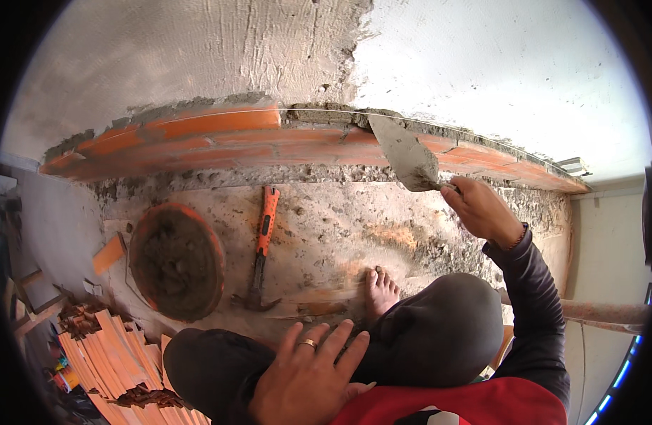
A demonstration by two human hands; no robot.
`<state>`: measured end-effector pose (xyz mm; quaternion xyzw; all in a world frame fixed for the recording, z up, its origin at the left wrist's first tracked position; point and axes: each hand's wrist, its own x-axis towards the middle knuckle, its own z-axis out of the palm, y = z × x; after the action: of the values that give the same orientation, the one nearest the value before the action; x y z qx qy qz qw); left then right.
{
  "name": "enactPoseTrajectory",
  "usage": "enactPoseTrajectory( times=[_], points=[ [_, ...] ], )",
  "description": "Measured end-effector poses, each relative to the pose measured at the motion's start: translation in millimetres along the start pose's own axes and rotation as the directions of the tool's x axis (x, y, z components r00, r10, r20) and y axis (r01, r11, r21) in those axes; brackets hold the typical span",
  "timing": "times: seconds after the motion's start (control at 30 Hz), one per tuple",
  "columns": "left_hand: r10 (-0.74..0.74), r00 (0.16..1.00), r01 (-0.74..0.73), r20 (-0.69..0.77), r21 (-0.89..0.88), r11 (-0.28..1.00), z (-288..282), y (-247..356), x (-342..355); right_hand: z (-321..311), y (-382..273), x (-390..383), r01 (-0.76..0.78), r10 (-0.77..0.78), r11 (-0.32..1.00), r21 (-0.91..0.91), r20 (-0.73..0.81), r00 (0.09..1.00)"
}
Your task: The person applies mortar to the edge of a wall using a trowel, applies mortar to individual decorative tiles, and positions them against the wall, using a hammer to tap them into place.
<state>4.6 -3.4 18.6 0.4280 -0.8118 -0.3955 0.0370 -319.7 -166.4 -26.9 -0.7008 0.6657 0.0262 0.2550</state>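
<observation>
My right hand [484, 211] is closed round the handle of a trowel [405, 154]. The trowel's grey blade reaches up and left, its tip at the mortar [326, 113] along the top of a low brick wall [305, 150]. A thin taut string [234, 111] runs along the wall's upper edge, passing in front of the last laid orange brick [220, 122]. My left hand [308, 374] lies with fingers spread against my lap, holding nothing. It wears a ring.
On the dusty floor an orange-handled claw hammer [264, 244] lies beside a round bucket of mortar [176, 262]. Stacked bricks [113, 354] stand at the lower left, near a loose brick piece [110, 254]. My bare foot [380, 290] is on the floor. A rusty pipe [602, 314] crosses at right.
</observation>
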Motion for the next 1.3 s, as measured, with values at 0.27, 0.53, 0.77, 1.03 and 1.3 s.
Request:
enactPoseTrajectory(
  times=[0.27, 0.53, 0.77, 1.03, 1.3],
  points=[
    [0.008, 1.0, -0.008, 0.006, 0.001, 1.0, -0.5, -1.1, -6.4, -3.9, -4.9, 10.3, 0.059, -0.057, 0.997, -0.042, 0.046, 0.997],
    [0.025, 1.0, -0.024, -0.016, 0.064, 0.998, 4.7, -1.4, -12.2, -4.0, -29.7, 17.0, 0.097, -0.086, 0.99, -0.099, 0.114, 0.99],
    [0.021, 0.999, -0.02, -0.048, 0.033, 0.999, 3.4, -2.7, -14.7, -18.0, -12.6, 3.2, 0.049, -0.045, 0.986, -0.157, 0.024, 0.999],
    [0.032, 0.999, -0.031, -0.006, 0.089, 0.996, -0.2, 0.6, -13.1, -40.2, -18.1, -2.6, 0.016, 0.004, 0.962, -0.274, 0.073, 0.997],
    [0.094, 0.992, -0.089, -0.089, 0.052, 0.995, 1.8, 0.9, -13.2, -53.8, -25.6, 12.7, 0.085, -0.054, 0.95, -0.301, 0.11, 0.992]
  ],
)
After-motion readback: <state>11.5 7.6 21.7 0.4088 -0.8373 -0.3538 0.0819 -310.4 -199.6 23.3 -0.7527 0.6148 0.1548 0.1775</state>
